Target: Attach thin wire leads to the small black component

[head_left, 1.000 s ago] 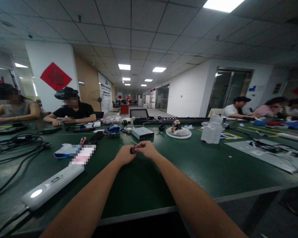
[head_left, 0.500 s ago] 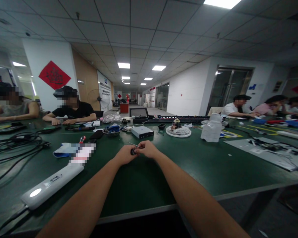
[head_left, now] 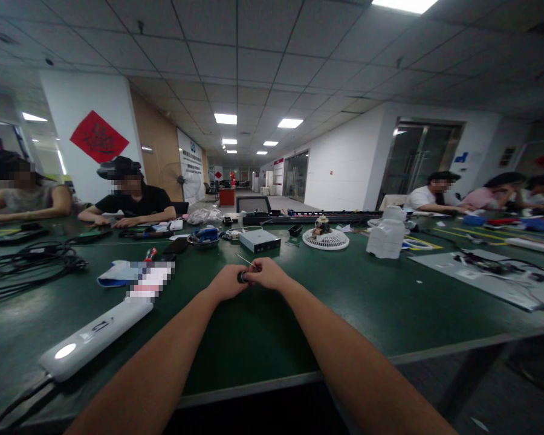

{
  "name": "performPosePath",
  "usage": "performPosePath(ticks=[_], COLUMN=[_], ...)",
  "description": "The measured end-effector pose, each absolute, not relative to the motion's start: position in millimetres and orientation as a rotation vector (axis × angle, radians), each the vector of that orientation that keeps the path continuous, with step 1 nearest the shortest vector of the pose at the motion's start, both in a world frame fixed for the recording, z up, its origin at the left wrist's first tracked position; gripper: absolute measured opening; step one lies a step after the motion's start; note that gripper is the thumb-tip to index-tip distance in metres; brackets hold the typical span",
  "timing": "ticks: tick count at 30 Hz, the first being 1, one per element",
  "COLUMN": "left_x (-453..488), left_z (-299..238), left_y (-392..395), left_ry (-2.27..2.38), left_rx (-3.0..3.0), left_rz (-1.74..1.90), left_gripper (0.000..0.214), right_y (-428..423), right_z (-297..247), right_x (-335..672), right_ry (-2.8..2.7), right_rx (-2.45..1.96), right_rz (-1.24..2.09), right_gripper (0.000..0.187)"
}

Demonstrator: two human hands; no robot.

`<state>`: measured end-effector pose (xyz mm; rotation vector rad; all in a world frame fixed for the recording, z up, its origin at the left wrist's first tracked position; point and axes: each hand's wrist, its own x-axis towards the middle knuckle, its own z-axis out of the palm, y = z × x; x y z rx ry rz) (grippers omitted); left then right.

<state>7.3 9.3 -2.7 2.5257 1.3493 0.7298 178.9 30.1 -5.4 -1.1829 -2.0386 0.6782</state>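
The view is being tilted slightly, while the left hand [head_left: 226, 283] and right hand [head_left: 268, 273] are being kept almost where they were. The hands are being held together, with the fingers of both clamped on a small black piece [head_left: 242, 277]. A thin metal pin [head_left: 245, 260] is being pointed up and to the left beside it. The piece is being held over the middle of the green worktop [head_left: 254, 338], with a long white device [head_left: 95, 338] lying toward the left edge and a white box [head_left: 259, 240] standing farther along.
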Motion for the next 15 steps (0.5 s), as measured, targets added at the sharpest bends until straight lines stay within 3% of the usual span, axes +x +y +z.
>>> performPosePath(ticks=[5,15], left_x=[8,-6], left_z=[-3,-4], left_y=[14,21], left_ry=[1.468,2.056], left_rx=[2.510,2.250], left_rz=[0.777,0.734], left_gripper=[0.014,0.037], right_y=[33,35], right_z=[-8,3], right_x=[178,197], right_ry=[-1.995,-2.148], right_rx=[-1.217,-1.187], right_rz=[0.700,0.307], right_gripper=[0.028,0.019])
